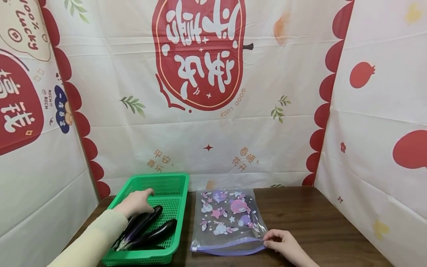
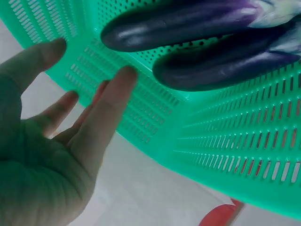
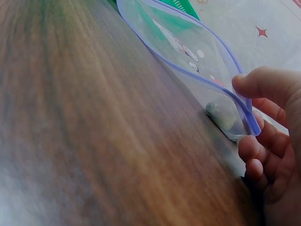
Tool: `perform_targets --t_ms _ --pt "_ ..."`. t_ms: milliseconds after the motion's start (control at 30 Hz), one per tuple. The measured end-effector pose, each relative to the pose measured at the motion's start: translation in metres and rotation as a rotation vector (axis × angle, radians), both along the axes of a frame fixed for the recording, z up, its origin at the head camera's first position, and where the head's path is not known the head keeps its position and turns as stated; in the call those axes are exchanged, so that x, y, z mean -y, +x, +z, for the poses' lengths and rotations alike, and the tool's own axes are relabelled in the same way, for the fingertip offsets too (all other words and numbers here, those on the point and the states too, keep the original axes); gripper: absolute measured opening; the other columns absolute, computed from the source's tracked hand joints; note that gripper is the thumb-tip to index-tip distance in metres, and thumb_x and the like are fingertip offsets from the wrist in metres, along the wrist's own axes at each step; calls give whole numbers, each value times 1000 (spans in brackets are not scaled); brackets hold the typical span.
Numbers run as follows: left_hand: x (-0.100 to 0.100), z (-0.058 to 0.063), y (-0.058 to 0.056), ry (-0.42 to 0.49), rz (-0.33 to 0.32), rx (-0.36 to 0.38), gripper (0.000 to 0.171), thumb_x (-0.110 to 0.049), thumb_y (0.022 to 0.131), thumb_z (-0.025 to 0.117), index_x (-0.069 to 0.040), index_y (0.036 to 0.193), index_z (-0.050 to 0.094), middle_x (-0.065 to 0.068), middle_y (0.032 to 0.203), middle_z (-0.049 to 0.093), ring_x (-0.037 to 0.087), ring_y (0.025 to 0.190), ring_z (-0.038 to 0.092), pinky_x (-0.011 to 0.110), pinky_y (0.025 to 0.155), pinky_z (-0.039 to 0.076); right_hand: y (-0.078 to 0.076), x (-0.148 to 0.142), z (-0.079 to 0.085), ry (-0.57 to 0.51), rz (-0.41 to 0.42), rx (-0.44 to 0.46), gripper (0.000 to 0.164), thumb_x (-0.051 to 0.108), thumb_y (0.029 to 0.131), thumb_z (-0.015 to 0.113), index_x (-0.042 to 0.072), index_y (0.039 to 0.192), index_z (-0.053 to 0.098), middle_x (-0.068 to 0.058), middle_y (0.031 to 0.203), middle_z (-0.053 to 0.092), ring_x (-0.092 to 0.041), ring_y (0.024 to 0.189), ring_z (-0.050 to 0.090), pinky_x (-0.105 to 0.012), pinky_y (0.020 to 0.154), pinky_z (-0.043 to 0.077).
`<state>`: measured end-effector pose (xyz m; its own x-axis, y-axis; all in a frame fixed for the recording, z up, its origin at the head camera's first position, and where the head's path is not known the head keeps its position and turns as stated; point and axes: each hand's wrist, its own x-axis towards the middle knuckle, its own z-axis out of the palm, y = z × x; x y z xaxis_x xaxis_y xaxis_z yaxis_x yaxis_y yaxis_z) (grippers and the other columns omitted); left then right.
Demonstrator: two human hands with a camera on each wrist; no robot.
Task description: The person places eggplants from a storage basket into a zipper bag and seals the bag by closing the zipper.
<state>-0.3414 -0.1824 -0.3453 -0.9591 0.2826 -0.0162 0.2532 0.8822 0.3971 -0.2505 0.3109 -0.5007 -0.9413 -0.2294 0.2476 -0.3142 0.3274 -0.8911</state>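
Observation:
Dark purple eggplants [image 1: 161,232] lie in a green plastic basket [image 1: 185,193] on the left, their pale stem ends toward the near side. My left hand [image 1: 137,202] is over the basket; in the left wrist view its fingers are spread and hold nothing, near the rounded ends of two eggplants [image 2: 207,63]. To the right, a clear zip bag [image 1: 208,218] printed with pink and purple cartoons lies flat. Its purple-edged mouth [image 3: 176,70] gapes toward the near side. My right hand [image 1: 285,245] pinches the right corner of that mouth between thumb and fingers.
The basket and bag rest side by side on a brown wooden table [image 1: 300,211]. Behind and on both sides hang white printed cloth walls [image 1: 207,133] with red scalloped borders. A pale rounded shape [image 3: 223,114] shows at the bag's corner; I cannot tell what it is.

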Motion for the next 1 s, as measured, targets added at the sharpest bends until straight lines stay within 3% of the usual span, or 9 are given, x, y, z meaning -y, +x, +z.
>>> perform_targets --t_ms 167,267,367,533,600,700,833,1000 --pt "9 -9 -2 -4 52 151 61 -10 80 74 -10 136 50 8 81 61 11 42 25 30 41 28 1 3 1 8 12 -7 8 6 88 68 -1 90 69 7 72 58 -2 59 50 -28 49 46" --pt "12 -12 -2 -13 79 200 67 -10 79 77 -10 139 47 10 90 61 12 43 26 29 41 29 1 4 3 7 3 -14 7 7 87 69 0 90 69 7 71 58 -2 59 50 -28 49 46" --pt "14 -13 -2 -13 84 225 67 -9 80 77 -5 139 45 17 106 59 16 48 39 30 43 35 0 4 6 2 -5 -36 5 5 86 69 1 89 69 8 71 58 -2 59 49 -27 49 45" --pt "19 -15 -2 13 102 285 68 -2 80 76 0 139 44 30 123 52 31 85 59 34 48 41 -3 5 6 2 1 -69 4 2 85 70 3 88 70 8 71 58 -1 59 48 -24 50 44" --pt "20 -16 -2 27 115 307 68 -1 80 76 1 140 44 31 119 54 36 96 58 36 50 44 -3 5 5 1 6 -70 4 2 85 70 4 88 70 8 71 58 -1 59 48 -24 50 44" --pt "22 -18 -2 42 121 322 68 -1 79 76 1 139 43 29 108 58 41 99 59 41 57 50 -3 5 3 0 7 -64 4 2 85 69 3 89 70 9 71 57 0 59 48 -24 50 43" --pt "24 -22 -1 27 122 307 69 -2 79 77 0 139 44 23 98 61 36 91 61 44 60 52 -3 6 2 1 7 -44 4 2 86 68 2 90 70 9 70 55 -1 59 48 -24 50 44" --pt "24 -27 -3 -42 109 274 68 0 77 78 -2 137 47 19 98 60 31 84 61 41 56 52 -2 7 5 -8 9 -40 4 2 86 68 3 89 70 9 68 55 -1 58 47 -25 48 44"
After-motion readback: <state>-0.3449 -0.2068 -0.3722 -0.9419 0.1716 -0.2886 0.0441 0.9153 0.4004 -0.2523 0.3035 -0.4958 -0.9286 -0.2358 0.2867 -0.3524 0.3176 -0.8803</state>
